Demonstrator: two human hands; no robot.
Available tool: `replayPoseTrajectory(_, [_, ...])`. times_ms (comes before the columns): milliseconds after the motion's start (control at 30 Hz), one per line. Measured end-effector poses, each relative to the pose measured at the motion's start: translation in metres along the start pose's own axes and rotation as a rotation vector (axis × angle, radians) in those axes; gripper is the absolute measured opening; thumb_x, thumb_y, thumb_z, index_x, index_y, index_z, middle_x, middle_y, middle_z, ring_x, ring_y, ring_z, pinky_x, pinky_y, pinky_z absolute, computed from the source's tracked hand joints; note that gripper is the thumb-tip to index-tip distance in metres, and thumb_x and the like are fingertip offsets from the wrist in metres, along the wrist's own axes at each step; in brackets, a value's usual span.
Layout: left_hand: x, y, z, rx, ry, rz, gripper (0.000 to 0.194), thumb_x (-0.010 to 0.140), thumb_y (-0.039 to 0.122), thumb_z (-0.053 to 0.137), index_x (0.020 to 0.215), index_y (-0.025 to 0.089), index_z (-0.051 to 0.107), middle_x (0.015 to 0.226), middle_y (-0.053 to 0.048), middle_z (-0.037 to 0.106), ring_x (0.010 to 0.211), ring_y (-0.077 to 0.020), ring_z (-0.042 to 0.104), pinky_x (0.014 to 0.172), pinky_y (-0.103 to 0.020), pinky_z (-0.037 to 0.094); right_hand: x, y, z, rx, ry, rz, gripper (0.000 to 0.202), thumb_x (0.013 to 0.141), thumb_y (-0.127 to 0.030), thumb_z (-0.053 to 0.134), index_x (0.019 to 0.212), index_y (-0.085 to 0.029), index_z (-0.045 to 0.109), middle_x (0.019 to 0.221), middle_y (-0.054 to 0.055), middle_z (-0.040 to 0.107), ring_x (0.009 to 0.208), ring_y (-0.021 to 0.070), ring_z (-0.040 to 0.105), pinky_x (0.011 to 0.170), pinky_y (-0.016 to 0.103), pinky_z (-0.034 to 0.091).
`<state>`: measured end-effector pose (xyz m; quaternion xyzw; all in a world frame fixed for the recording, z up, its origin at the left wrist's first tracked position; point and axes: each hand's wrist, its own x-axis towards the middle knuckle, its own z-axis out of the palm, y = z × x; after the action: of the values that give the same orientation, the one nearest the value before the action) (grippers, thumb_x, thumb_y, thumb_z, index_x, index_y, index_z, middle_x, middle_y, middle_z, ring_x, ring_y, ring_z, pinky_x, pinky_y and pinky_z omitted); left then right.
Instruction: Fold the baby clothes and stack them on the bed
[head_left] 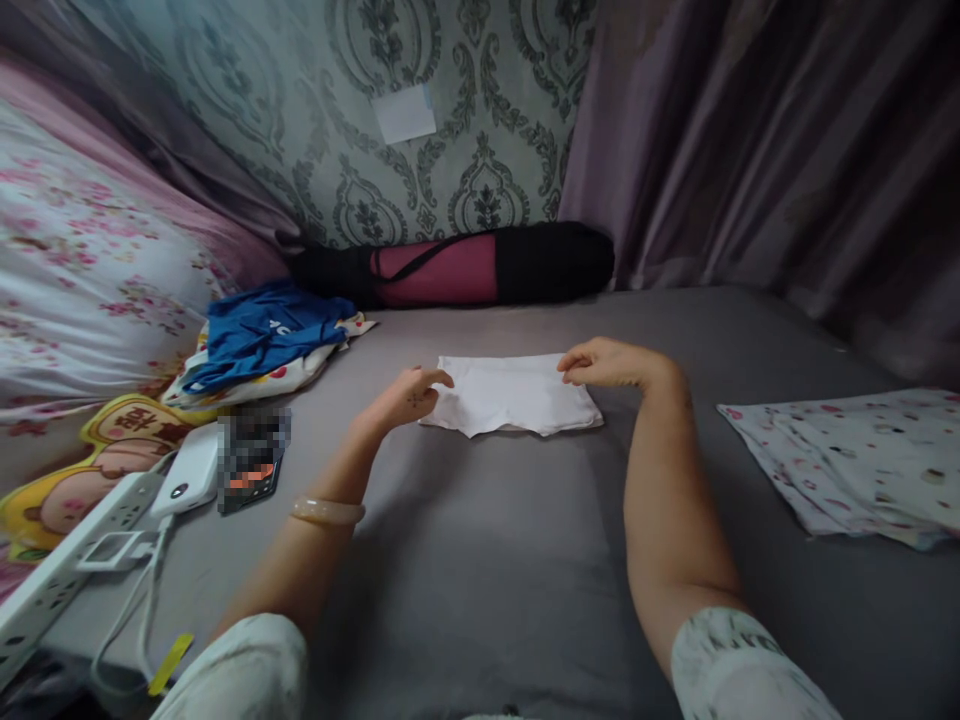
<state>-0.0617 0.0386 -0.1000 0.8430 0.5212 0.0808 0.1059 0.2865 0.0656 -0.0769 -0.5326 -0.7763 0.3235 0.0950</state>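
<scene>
A folded white cloth point(510, 395) lies flat on the grey bed sheet, its lower edge uneven. At its left edge is my left hand point(412, 396), index finger reaching over the fabric and the other fingers curled in, closed on that edge. My right hand point(609, 362) pinches the upper right part of the cloth between thumb and fingers, the wrist bent above the sheet. The cloth's left edge is partly hidden behind my left hand.
Blue clothing point(274, 330) is piled at the left, near a phone point(253, 480), a white power bank point(191, 470) and a power strip point(82, 550) with cables. A black and pink bag point(457, 270) lies along the wall. Patterned folded fabric point(862, 465) rests at the right.
</scene>
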Motion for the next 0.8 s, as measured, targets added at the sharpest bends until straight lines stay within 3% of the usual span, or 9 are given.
replayPoseTrajectory(100, [0.012, 0.009, 0.010, -0.045, 0.095, -0.016, 0.048, 0.077, 0.006, 0.039, 0.116, 0.019, 0.064, 0.093, -0.005, 0.070, 0.087, -0.0175, 0.064, 0.088, -0.029, 0.047, 0.016, -0.004, 0.012, -0.052, 0.060, 0.051, 0.038, 0.081, -0.020, 0.057, 0.117, -0.022, 0.068, 0.109, 0.006, 0.072, 0.098, 0.0225, 0.066, 0.087, 0.031, 0.050])
replayPoseTrajectory(200, [0.031, 0.026, 0.028, -0.062, 0.144, -0.061, 0.045, 0.084, 0.009, 0.039, 0.124, 0.016, 0.058, 0.117, -0.011, 0.066, 0.106, -0.0198, 0.061, 0.096, -0.031, 0.045, 0.034, -0.015, 0.035, -0.156, 0.160, 0.091, 0.046, 0.088, -0.023, 0.051, 0.133, -0.020, 0.056, 0.131, 0.011, 0.060, 0.116, 0.0259, 0.059, 0.098, 0.036, 0.044])
replayPoseTrajectory(367, [0.056, 0.057, 0.065, 0.008, 0.174, -0.159, 0.045, 0.095, 0.022, 0.034, 0.138, 0.015, 0.045, 0.146, -0.015, 0.045, 0.138, -0.0269, 0.036, 0.113, -0.047, 0.027, 0.054, -0.041, 0.087, -0.322, 0.275, 0.066, 0.053, 0.097, -0.029, 0.033, 0.147, -0.014, 0.035, 0.156, 0.013, 0.028, 0.144, 0.0263, 0.023, 0.114, 0.049, 0.021])
replayPoseTrajectory(433, [0.060, 0.062, 0.077, 0.042, 0.199, -0.222, 0.048, 0.097, 0.028, 0.029, 0.142, 0.015, 0.041, 0.151, -0.015, 0.037, 0.144, -0.0291, 0.025, 0.116, -0.052, 0.019, 0.057, -0.048, 0.104, -0.370, 0.309, 0.056, 0.053, 0.097, -0.028, 0.027, 0.147, -0.013, 0.034, 0.157, 0.012, 0.025, 0.146, 0.0264, 0.017, 0.115, 0.053, 0.014])
replayPoseTrajectory(533, [0.061, 0.062, 0.088, 0.068, 0.192, -0.251, 0.052, 0.098, 0.036, 0.026, 0.145, 0.017, 0.038, 0.153, -0.014, 0.035, 0.145, -0.0298, 0.022, 0.117, -0.052, 0.015, 0.060, -0.050, 0.120, -0.417, 0.357, 0.027, 0.053, 0.097, -0.029, 0.027, 0.147, -0.015, 0.036, 0.157, 0.010, 0.025, 0.146, 0.0263, 0.016, 0.116, 0.053, 0.010])
replayPoseTrajectory(800, [0.065, 0.053, 0.091, 0.081, 0.141, -0.257, 0.052, 0.097, 0.038, 0.025, 0.143, 0.019, 0.042, 0.152, -0.012, 0.037, 0.141, -0.0339, 0.029, 0.114, -0.056, 0.018, 0.066, -0.043, 0.128, -0.440, 0.309, 0.052, 0.054, 0.097, -0.030, 0.025, 0.149, -0.017, 0.035, 0.156, 0.007, 0.030, 0.144, 0.0251, 0.021, 0.116, 0.051, 0.011])
